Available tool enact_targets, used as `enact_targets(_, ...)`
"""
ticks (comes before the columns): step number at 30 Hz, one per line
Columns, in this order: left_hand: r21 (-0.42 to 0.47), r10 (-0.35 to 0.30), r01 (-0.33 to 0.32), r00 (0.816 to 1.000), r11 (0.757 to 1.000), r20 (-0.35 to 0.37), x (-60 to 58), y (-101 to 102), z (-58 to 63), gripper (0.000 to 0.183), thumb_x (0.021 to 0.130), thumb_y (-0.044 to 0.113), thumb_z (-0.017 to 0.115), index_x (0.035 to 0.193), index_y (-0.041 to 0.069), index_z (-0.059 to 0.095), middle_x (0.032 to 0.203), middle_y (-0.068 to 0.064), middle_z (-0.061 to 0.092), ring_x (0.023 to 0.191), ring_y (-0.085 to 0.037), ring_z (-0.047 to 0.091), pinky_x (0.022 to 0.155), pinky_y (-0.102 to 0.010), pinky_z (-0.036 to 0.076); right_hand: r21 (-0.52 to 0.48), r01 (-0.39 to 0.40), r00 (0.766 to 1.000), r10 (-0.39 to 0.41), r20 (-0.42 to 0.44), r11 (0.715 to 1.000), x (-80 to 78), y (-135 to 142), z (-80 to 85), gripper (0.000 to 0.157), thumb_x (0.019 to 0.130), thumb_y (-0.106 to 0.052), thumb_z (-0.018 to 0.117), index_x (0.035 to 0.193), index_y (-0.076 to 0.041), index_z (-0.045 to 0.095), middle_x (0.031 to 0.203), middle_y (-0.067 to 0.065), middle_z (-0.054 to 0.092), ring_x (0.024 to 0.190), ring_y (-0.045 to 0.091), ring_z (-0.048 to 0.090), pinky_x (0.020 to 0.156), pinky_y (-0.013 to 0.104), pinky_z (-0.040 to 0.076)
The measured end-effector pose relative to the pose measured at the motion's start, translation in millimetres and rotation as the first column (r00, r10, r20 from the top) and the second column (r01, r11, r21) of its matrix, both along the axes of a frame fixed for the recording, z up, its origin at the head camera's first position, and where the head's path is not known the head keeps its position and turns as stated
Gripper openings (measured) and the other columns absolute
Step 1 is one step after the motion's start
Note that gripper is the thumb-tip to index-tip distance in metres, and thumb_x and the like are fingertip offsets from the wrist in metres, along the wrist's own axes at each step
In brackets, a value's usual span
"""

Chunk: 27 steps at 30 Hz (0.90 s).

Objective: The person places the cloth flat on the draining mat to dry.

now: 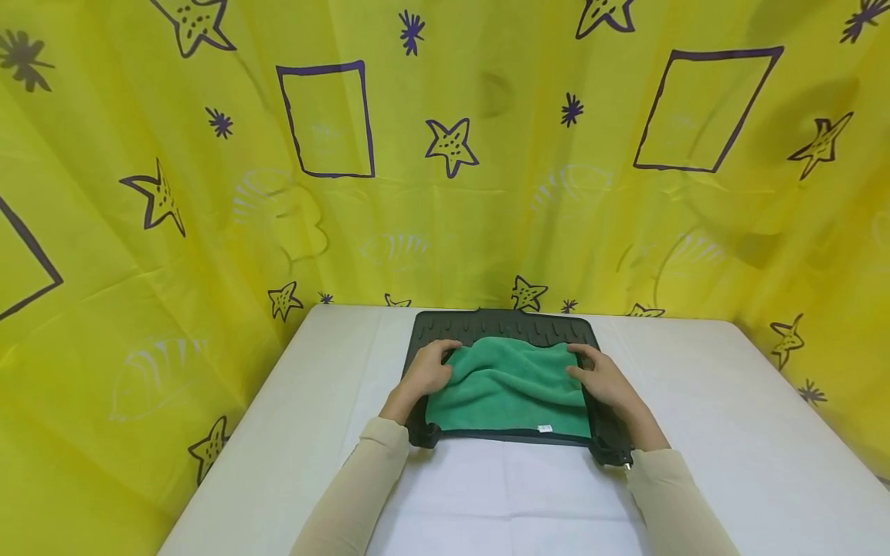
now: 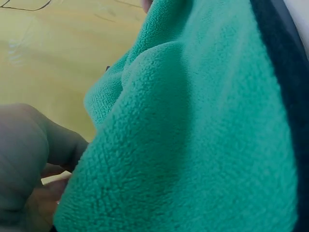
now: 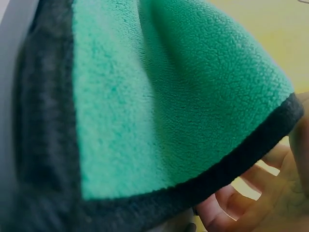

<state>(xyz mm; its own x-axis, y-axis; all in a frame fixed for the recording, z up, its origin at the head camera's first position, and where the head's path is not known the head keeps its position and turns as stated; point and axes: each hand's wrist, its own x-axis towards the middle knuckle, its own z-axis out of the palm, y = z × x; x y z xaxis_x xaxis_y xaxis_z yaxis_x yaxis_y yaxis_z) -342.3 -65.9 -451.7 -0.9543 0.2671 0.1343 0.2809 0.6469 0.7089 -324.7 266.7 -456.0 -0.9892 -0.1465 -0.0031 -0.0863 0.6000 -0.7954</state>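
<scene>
A green plush towel (image 1: 511, 390) with a dark border lies rumpled over a black ridged tray (image 1: 502, 327) in the head view. My left hand (image 1: 427, 372) holds the towel's left side near its far corner. On the opposite side my right hand (image 1: 603, 380) grips the far right corner; in the right wrist view that dark-edged corner of the towel (image 3: 193, 96) is raised at the fingers. Folds of the towel (image 2: 193, 125) fill much of the left wrist view and hide some of the left fingertips. A small white label (image 1: 545, 428) shows at the towel's near edge.
The tray stands on a white table (image 1: 716, 401), with a creased white sheet (image 1: 507, 494) in front of it. Dark corner pieces (image 1: 425, 435) stick out at the tray's near end. A yellow patterned curtain (image 1: 445, 216) hangs behind and around the table.
</scene>
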Motion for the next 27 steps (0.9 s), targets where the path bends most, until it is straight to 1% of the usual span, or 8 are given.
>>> enact_targets(3,0.023,0.002,-0.002,1.000,1.000,-0.004,-0.3,0,-0.5,0.051,0.088,-0.006,0.044,0.135,0.010,0.055,0.141,-0.011,0.051,0.132,-0.028,0.046,0.102,-0.042,0.043,-0.007,-0.005,1.000,0.005,0.001,1.000,-0.1,0,-0.3,0.054,0.098,-0.020,0.050,0.147,-0.006,0.034,0.153,0.025,0.028,0.137,0.045,0.031,0.106,0.065,0.029)
enact_targets(5,0.029,0.003,-0.002,1.000,1.000,-0.016,-0.5,1,-0.8,0.047,0.092,-0.002,0.046,0.136,0.010,0.054,0.142,-0.010,0.051,0.134,-0.028,0.045,0.105,-0.043,0.041,-0.021,-0.006,1.000,0.006,0.004,1.000,-0.7,0,-0.8,0.054,0.099,-0.022,0.050,0.148,-0.008,0.033,0.154,0.024,0.027,0.136,0.044,0.032,0.106,0.064,0.030)
enact_targets(8,0.019,-0.013,0.013,1.000,1.000,-0.023,-1.0,1,-0.5,0.041,0.098,0.013,0.051,0.139,0.009,0.051,0.143,-0.010,0.050,0.135,-0.028,0.045,0.108,-0.044,0.039,-0.051,-0.009,1.000,0.010,0.004,0.999,-1.3,0,-0.2,0.055,0.099,-0.024,0.050,0.149,-0.009,0.032,0.156,0.022,0.025,0.139,0.044,0.029,0.107,0.064,0.028)
enact_targets(10,0.002,-0.035,0.035,0.999,0.999,-0.032,-1.5,0,0.5,0.044,0.099,0.025,0.052,0.140,0.010,0.050,0.143,-0.010,0.049,0.135,-0.029,0.044,0.109,-0.045,0.038,-0.065,-0.010,1.000,0.010,0.001,0.998,-1.3,1,1.1,0.055,0.099,-0.025,0.050,0.150,-0.010,0.032,0.157,0.022,0.024,0.141,0.045,0.025,0.108,0.065,0.026)
enact_targets(12,-0.002,-0.058,0.058,0.997,0.998,-0.043,-2.2,0,2.1,0.046,0.099,0.031,0.051,0.141,0.010,0.049,0.144,-0.010,0.049,0.136,-0.030,0.043,0.110,-0.046,0.037,-0.077,-0.007,1.000,0.007,-0.003,0.997,0.3,2,4.3,0.055,0.100,-0.026,0.050,0.150,-0.011,0.032,0.157,0.021,0.023,0.141,0.046,0.023,0.109,0.066,0.024)
enact_targets(17,0.038,-0.080,0.084,0.993,0.996,-0.085,-5.7,-3,8.4,0.048,0.100,0.032,0.048,0.143,0.009,0.046,0.145,-0.011,0.046,0.138,-0.031,0.039,0.111,-0.048,0.034,-0.107,0.000,1.000,-0.002,-0.015,0.994,1.9,6,13.4,0.057,0.100,-0.027,0.049,0.151,-0.013,0.029,0.158,0.020,0.020,0.140,0.045,0.025,0.109,0.064,0.025)
enact_targets(21,0.065,-0.071,0.076,0.994,0.995,-0.078,-10.3,-9,13.1,0.051,0.101,0.033,0.047,0.145,0.008,0.042,0.148,-0.010,0.041,0.141,-0.032,0.033,0.112,-0.050,0.031,-0.084,-0.029,1.000,0.028,-0.014,0.996,-4.9,6,20.9,0.059,0.100,-0.027,0.049,0.153,-0.013,0.025,0.158,0.021,0.019,0.139,0.045,0.027,0.108,0.063,0.028)
enact_targets(27,0.086,-0.058,0.063,0.997,0.994,-0.060,-19.6,-16,19.9,0.055,0.101,0.033,0.047,0.147,0.005,0.037,0.152,-0.013,0.035,0.143,-0.034,0.028,0.112,-0.051,0.032,-0.055,-0.080,0.997,0.081,0.004,0.995,-20.5,5,36.9,0.063,0.100,-0.027,0.049,0.154,-0.011,0.019,0.160,0.021,0.011,0.145,0.047,0.010,0.111,0.066,0.019)
